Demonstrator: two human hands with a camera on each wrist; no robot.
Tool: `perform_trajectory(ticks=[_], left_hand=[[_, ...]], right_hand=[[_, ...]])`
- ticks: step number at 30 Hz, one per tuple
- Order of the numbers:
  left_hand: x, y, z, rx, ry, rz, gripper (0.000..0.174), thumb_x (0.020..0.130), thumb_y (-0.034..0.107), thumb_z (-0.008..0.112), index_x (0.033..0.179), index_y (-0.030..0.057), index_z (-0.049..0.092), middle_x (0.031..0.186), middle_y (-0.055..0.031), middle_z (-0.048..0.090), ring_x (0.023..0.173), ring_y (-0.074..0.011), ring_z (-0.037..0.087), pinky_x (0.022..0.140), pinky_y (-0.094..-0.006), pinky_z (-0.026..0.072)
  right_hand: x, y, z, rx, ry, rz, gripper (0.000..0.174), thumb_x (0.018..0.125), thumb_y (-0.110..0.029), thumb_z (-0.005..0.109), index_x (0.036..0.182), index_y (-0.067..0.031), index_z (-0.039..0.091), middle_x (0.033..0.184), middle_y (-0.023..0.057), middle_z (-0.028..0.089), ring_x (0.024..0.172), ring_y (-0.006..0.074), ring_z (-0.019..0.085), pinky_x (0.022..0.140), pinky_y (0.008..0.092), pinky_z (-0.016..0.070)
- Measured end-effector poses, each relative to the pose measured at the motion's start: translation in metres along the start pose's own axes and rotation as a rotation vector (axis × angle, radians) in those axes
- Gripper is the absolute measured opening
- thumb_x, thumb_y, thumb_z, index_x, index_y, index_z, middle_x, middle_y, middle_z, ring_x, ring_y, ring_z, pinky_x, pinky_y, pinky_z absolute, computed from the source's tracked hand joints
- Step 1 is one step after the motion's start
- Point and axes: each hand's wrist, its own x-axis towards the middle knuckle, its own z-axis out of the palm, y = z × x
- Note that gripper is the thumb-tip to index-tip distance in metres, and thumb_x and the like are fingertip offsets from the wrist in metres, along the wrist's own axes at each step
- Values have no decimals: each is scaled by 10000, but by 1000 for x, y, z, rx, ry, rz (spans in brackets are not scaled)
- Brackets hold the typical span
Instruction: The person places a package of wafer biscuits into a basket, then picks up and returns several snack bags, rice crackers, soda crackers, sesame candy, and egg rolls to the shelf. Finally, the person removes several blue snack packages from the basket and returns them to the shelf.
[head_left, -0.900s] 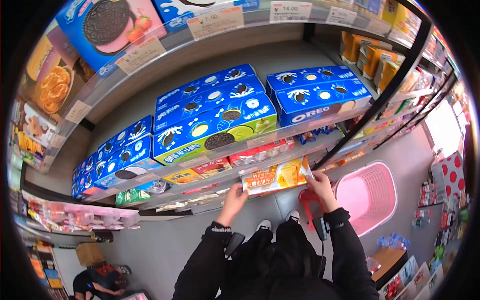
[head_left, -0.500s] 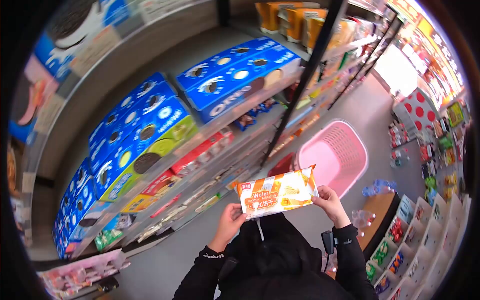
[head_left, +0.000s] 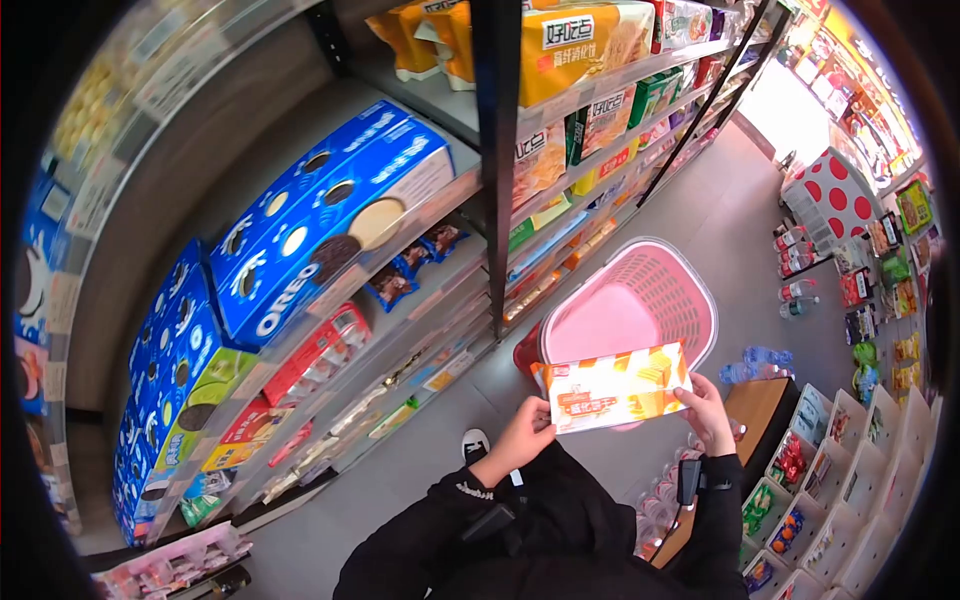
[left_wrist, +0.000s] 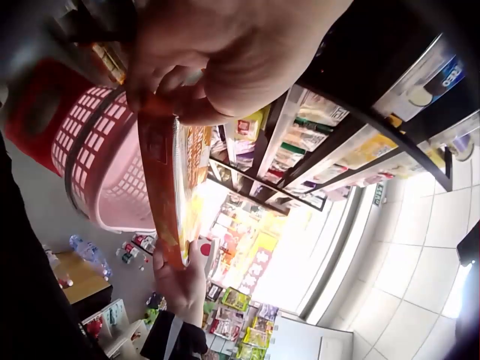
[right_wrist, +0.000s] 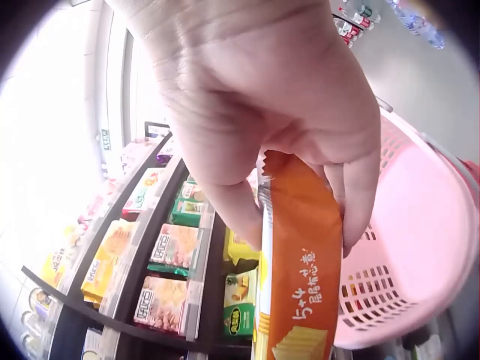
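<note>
Away from the shelf [head_left: 440, 208], the wafer packet [head_left: 620, 388] has come to the near rim of the pink basket [head_left: 660, 272], covering part of it in the head view. Left hand [head_left: 520, 437] and right hand [head_left: 708, 415] pinch its opposite ends. If one pinch loosens, it may tip and strike that rim; strong squeezing may break its contents. White bins [head_left: 905, 450] contain coloured packets [head_left: 790, 458].

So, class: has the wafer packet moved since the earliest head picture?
Yes: judged against the shelves, the wafer packet has moved away, now overlapping the pink basket in the head view.
</note>
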Motion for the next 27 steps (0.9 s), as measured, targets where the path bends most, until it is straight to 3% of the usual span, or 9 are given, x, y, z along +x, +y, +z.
perform_trajectory(ticks=[4, 5, 8, 10, 14, 20, 23, 25, 27], left_hand=[[51, -15, 20, 61, -165, -4, 388, 768, 75, 532, 1112, -17, 378, 1045, -119, 470, 1029, -183, 452, 865, -302, 371], [64, -26, 19, 275, -166, -28, 506, 764, 169, 553, 1182, -26, 345, 1088, -144, 460, 1054, -206, 431, 883, -318, 350], [75, -11, 30, 507, -62, -66, 534, 763, 166, 565, 1213, 7, 326, 1162, -137, 424, 1022, -204, 443, 852, -316, 376], [74, -10, 32, 511, 3, 2, 486, 784, 164, 536, 1202, 10, 339, 1150, -145, 435, 1000, -202, 462, 832, -310, 390], [54, -6, 25, 279, 86, -120, 391, 814, 134, 488, 1166, 12, 369, 1118, -134, 463, 974, -180, 495, 815, -292, 401], [-7, -33, -3, 220, 256, -288, 323, 821, 106, 475, 1125, 20, 410, 1009, -105, 516, 954, -161, 500, 815, -267, 398], [-38, -50, -13, 217, 370, -305, 316, 809, 128, 487, 1098, 12, 429, 967, -116, 531, 873, -162, 533, 765, -258, 418], [-51, -60, -16, 199, 423, -323, 314, 810, 126, 486, 1097, 12, 430, 968, -115, 531, 879, -165, 532, 772, -259, 416], [-57, -65, -17, 178, 464, -335, 312, 811, 125, 484, 1096, 12, 431, 970, -115, 531, 884, -167, 531, 778, -260, 413]], right_hand=[[51, -18, -58, -40, -6, -22, 370, 749, -56, 569, 1094, 2, 447, 953, 80, 565, 845, 164, 563, 700, 313, 486], [66, -21, -68, -57, -6, -8, 366, 748, -55, 568, 1091, -3, 451, 952, 79, 566, 840, 162, 564, 692, 306, 483], [113, -19, -87, -108, -37, 36, 376, 749, -49, 560, 1104, -23, 439, 957, 71, 564, 842, 159, 560, 686, 289, 471], [148, -8, -90, -128, -22, 50, 415, 750, -43, 555, 1135, -27, 399, 979, 65, 553, 858, 160, 554, 702, 293, 463], [218, 43, -86, -164, -1, 123, 454, 750, -36, 553, 1160, -31, 360, 981, 63, 538, 853, 154, 550, 690, 293, 464], [267, 104, -69, -152, -131, 259, 478, 752, -58, 551, 1190, -37, 359, 908, 63, 551, 803, 151, 558, 682, 281, 462], [286, 131, -77, -170, -51, 266, 421, 732, -31, 554, 1132, 5, 426, 888, 67, 559, 767, 143, 559, 655, 263, 460], [313, 155, -101, -611, -149, 114, 377, 701, -11, 552, 1069, 26, 480, 870, 68, 565, 756, 140, 551, 654, 253, 445], [323, 166, -110, -625, -186, 89, 394, 680, -23, 567, 1062, 31, 485, 870, 74, 572, 759, 153, 552, 668, 265, 443]])
